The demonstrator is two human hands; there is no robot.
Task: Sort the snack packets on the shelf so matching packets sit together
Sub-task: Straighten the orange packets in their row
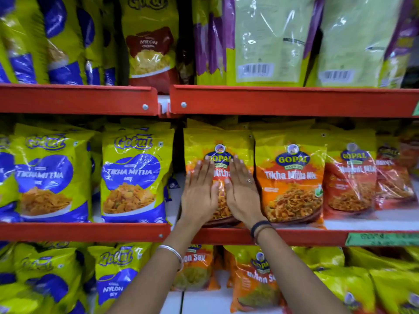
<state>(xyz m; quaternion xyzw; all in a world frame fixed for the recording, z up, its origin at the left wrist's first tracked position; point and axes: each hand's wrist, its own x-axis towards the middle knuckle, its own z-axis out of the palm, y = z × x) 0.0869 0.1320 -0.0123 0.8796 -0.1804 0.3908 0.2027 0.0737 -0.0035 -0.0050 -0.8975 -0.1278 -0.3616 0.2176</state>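
Note:
Both my hands lie flat, fingers apart, on the front of an orange and yellow Gopal Tikha Mitha packet (217, 141) standing on the middle shelf. My left hand (199, 191) covers its left half and my right hand (241, 191) its right half. Neither hand grips it. A matching Gopal Tikha Mitha packet (291, 177) stands right beside it. Red Gopal packets (350, 177) follow further right. Left of the divider stand blue and yellow Gokul Tikha Mitha packets (133, 175).
The red middle shelf edge (86, 232) runs below my wrists. On the top shelf stand a red Gokul Nylon packet (150, 46), blue Gokul packets (56, 39) and purple-edged packets (269, 39) with their backs showing. The bottom shelf holds Gokul Nylon Sev (113, 277) and Gopal Nylon Sev packets (256, 282).

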